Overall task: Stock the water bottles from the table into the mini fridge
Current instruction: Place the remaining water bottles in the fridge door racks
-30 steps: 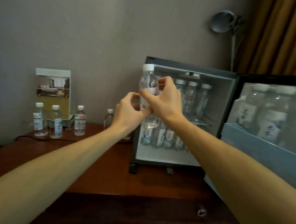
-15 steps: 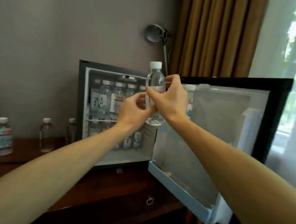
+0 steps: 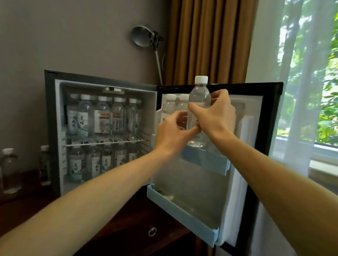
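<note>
Both hands hold a clear water bottle (image 3: 199, 98) with a white cap upright in front of the open fridge door (image 3: 247, 151). My right hand (image 3: 216, 115) grips its middle from the right. My left hand (image 3: 172, 133) pinches its lower part from the left. The bottle's base hovers just above the door's upper blue shelf (image 3: 205, 161), where two other bottles (image 3: 168, 110) stand behind. The mini fridge (image 3: 49, 121) is open; several bottles fill its upper and lower racks.
Two bottles (image 3: 9, 170) stand on the dark wooden table (image 3: 13, 204) left of the fridge. The door's lower blue shelf (image 3: 179, 210) juts out over the table edge. A lamp, a brown curtain and a window lie behind.
The view has swung right, from the table to the fridge door. Both hands carried the bottle from in front of the fridge interior to above the door's upper shelf.
</note>
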Demonstrator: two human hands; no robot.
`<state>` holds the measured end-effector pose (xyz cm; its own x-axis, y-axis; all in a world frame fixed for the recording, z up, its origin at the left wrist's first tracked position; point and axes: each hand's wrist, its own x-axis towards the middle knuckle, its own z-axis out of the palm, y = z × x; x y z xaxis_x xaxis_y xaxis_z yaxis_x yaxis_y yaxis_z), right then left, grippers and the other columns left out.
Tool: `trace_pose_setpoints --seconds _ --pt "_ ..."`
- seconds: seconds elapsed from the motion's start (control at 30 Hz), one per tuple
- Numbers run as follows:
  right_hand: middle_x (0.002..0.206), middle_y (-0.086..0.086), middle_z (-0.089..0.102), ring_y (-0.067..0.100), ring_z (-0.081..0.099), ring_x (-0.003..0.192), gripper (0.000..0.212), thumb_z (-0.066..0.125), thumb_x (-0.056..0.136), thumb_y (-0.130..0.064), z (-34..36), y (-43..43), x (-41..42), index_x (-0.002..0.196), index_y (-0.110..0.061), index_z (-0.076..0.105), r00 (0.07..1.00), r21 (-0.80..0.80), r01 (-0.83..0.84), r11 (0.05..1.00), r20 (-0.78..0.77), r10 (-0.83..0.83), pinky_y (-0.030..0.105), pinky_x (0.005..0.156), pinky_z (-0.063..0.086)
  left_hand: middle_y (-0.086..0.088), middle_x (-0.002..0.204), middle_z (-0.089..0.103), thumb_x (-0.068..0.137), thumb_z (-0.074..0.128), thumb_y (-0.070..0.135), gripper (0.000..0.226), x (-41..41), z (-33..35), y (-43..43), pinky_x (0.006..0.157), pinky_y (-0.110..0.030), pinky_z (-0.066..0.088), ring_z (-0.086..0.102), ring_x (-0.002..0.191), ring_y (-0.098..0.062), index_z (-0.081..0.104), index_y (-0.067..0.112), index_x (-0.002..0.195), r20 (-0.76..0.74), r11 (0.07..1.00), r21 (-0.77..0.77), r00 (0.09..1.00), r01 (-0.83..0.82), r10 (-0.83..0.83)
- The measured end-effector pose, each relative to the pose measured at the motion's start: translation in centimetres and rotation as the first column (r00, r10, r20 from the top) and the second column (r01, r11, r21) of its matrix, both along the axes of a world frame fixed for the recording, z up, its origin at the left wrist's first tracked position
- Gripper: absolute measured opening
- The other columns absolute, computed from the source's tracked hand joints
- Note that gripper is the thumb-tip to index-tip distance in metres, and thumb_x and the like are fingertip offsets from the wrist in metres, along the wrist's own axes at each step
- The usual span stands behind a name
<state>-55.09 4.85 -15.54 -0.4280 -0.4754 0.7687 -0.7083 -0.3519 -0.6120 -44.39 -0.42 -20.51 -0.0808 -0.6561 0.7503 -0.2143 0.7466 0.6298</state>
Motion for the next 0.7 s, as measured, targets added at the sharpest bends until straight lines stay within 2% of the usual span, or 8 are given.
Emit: trace_pose_setpoints --seconds 0.07,0.17,0.23,0.4,0.53,0.6,0.7 --pt "0.093 -0.008 0.059 0.014 0.062 0.088 0.055 0.080 0.082 -0.041 0.1 0.3 -0.7 0.123 -0.018 0.051 1.000 0.030 0.026 0.999 0.010 -0.026 0.029 0.073 0.047 0.007 0.112 0.071 0.081 0.084 0.049 0.057 -1.0 -0.4 -0.3 0.089 -0.027 0.058 0.067 0.102 -0.007 0.067 0.021 0.127 0.018 0.999 -0.008 0.999 -0.040 0.041" --pt "0.097 -0.001 0.065 0.022 0.067 0.093 0.051 0.081 0.082 -0.041 -0.2 0.1 -0.9 0.116 -0.017 0.052 0.998 0.116 0.044 0.992 -0.041 -0.039 0.038 0.078 0.056 0.007 0.105 0.068 0.080 0.084 0.049 0.048 -1.7 -1.7 -0.8 0.086 -0.035 0.058 0.064 0.095 -0.009 0.067 0.022 0.116 0.026 0.996 -0.022 0.995 -0.092 0.093" --pt "0.101 0.002 0.066 0.024 0.068 0.095 0.051 0.084 0.081 -0.041 -0.6 0.0 -1.0 0.114 -0.016 0.053 0.998 0.170 0.033 0.985 -0.051 -0.025 0.043 0.082 0.060 0.007 0.102 0.066 0.080 0.083 0.050 0.045 -1.8 -2.7 -0.8 0.083 -0.034 0.057 0.063 0.093 -0.010 0.066 0.024 0.113 0.025 0.993 -0.039 0.993 -0.112 0.113" --pt "0.104 0.005 0.060 0.025 0.063 0.095 0.059 0.084 0.083 -0.036 -0.9 0.0 -1.3 0.123 -0.009 0.050 0.997 0.237 0.056 0.970 -0.063 -0.043 0.036 0.075 0.053 0.012 0.103 0.067 0.080 0.083 0.053 0.049 -1.8 -4.0 -0.6 0.075 -0.026 0.052 0.063 0.095 -0.006 0.062 0.027 0.117 0.006 0.991 -0.019 0.991 -0.135 0.135" --pt "0.128 0.016 0.052 0.035 0.061 0.109 0.062 0.080 0.087 -0.030 -0.9 -0.1 -1.0 0.132 -0.005 0.045 0.992 0.262 0.096 0.960 -0.103 -0.071 0.042 0.088 0.056 0.014 0.100 0.067 0.082 0.082 0.050 0.044 -2.0 -4.0 -0.7 0.074 -0.026 0.051 0.062 0.093 -0.006 0.063 0.026 0.113 0.027 0.991 0.003 0.991 -0.134 0.134" --pt "0.134 0.017 0.047 0.036 0.062 0.110 0.065 0.078 0.089 -0.025 -1.2 -0.1 -0.6 0.137 -0.005 0.039 0.989 0.240 0.108 0.965 -0.125 -0.079 0.043 0.088 0.056 0.015 0.098 0.067 0.083 0.083 0.049 0.040 -1.9 -4.1 -0.7 0.075 -0.026 0.052 0.062 0.092 -0.006 0.064 0.026 0.110 0.030 0.992 0.012 0.992 -0.122 0.122" --pt "0.129 0.010 0.048 0.028 0.063 0.094 0.051 0.074 0.091 -0.023 -1.6 0.0 0.4 0.130 -0.012 0.043 0.964 0.070 0.185 0.980 -0.209 -0.166 0.037 0.074 0.053 0.015 0.098 0.068 0.084 0.083 0.048 0.035 -1.1 -4.2 -0.6 0.070 -0.015 0.047 0.063 0.090 -0.003 0.067 0.026 0.107 0.038 0.995 0.022 0.994 -0.102 0.101"
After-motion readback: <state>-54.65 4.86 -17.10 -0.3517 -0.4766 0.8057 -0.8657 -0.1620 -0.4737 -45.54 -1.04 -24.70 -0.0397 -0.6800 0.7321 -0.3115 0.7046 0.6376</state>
